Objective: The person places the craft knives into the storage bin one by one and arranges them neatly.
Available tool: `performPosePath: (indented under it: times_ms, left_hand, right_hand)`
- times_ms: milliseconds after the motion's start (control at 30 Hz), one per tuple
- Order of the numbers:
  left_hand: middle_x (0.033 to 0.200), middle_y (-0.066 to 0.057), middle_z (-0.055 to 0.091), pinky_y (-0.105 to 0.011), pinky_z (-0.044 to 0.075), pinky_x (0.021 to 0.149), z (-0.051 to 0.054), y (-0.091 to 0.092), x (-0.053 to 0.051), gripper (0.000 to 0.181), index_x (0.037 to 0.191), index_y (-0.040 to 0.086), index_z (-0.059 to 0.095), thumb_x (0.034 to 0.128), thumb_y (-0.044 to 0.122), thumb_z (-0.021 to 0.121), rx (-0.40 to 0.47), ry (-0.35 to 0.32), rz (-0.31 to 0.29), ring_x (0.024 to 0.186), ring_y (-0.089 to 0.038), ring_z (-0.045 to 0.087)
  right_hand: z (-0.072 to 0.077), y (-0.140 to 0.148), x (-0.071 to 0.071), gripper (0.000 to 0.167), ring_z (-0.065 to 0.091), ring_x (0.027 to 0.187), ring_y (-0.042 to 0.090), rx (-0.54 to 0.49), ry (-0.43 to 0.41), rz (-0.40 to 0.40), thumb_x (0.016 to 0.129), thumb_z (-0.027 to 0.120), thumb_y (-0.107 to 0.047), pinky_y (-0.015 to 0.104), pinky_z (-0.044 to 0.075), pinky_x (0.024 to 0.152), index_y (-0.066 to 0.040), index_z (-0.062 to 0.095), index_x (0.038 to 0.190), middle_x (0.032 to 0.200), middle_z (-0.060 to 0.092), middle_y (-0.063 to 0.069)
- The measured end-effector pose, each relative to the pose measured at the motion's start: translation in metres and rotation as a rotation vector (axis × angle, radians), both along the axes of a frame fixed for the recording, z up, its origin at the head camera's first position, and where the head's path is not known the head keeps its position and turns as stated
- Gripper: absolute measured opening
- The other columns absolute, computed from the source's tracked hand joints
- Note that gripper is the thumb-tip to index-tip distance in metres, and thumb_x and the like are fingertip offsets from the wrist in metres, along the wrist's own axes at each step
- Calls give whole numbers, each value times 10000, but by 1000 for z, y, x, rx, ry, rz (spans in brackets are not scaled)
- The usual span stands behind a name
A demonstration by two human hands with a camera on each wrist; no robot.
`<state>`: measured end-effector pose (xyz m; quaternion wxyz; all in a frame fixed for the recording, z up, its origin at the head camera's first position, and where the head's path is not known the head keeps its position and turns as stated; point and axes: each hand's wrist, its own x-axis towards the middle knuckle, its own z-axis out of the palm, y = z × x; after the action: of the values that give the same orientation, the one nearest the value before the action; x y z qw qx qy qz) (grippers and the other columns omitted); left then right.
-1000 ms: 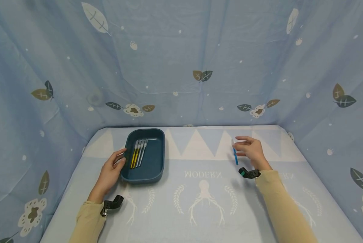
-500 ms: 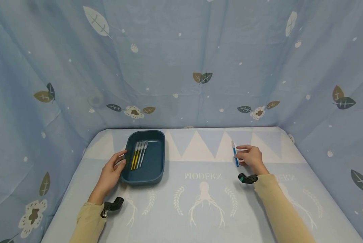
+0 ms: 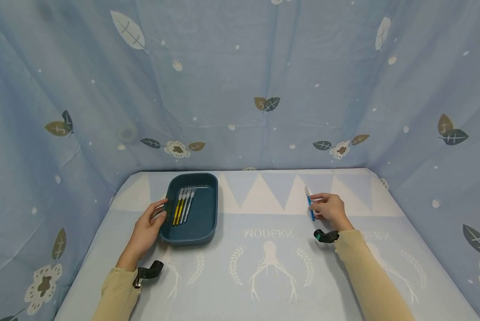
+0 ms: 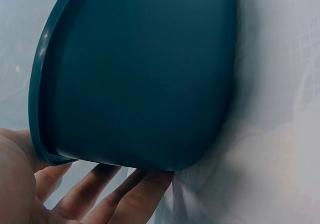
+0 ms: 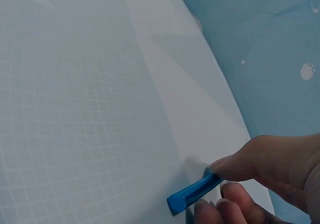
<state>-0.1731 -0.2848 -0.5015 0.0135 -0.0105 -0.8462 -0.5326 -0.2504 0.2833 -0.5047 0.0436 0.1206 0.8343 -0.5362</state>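
In the head view a dark teal tray stands left of the middle, holding several slim tools side by side, some with yellow handles and others silvery. My left hand is at the tray's left side; the left wrist view shows its fingers against the tray wall. At the right, my right hand pinches a blue-handled tool with a pale tip pointing away from me. Its blue handle end shows between thumb and fingers in the right wrist view.
A pale patterned cloth covers the table. Blue curtains with leaf and flower prints rise behind the far edge and at both sides. A black wrist device sits on each arm.
The blue-handled tool's tip shows more beyond my right fingers, and that hand sits slightly lower and nearer the tool's lower part. My left hand stays at the tray.
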Motion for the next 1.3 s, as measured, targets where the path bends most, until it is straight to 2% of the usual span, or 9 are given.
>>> performPosePath:
  times_ms: [467,833,1200,1300]
  left_hand:
    - [1717,-288,340,-705,348,1219,0,-1,1,534,1714,146,358,1201,217,490,-1,8,-4,1542,-547,366]
    - [1707,-298,354,-709,345,1219,0,-1,0,529,1708,119,361,1202,210,487,6,17,-17,1537,-558,368]
    - [1705,-298,357,-701,352,1220,0,-1,1,525,1704,121,368,1201,211,489,2,4,-2,1527,-570,378]
    - [1707,-295,355,-702,354,1218,0,-1,1,528,1708,133,365,1203,230,486,0,10,-4,1527,-570,379]
  right_hand:
    - [7,-6,-1,360,718,741,181,103,25,-11,927,768,-6,277,629,642,29,775,1285,1064,780,187]
    - [9,-6,-4,322,682,602,175,248,18,28,904,803,-54,294,566,568,16,809,1217,892,791,133]
    - [14,-11,-6,328,660,573,186,271,-45,39,905,797,-66,288,553,560,32,802,1218,797,748,119]
    - [15,-11,-7,330,655,572,188,292,-35,43,905,800,-84,289,548,555,22,805,1217,811,738,121]
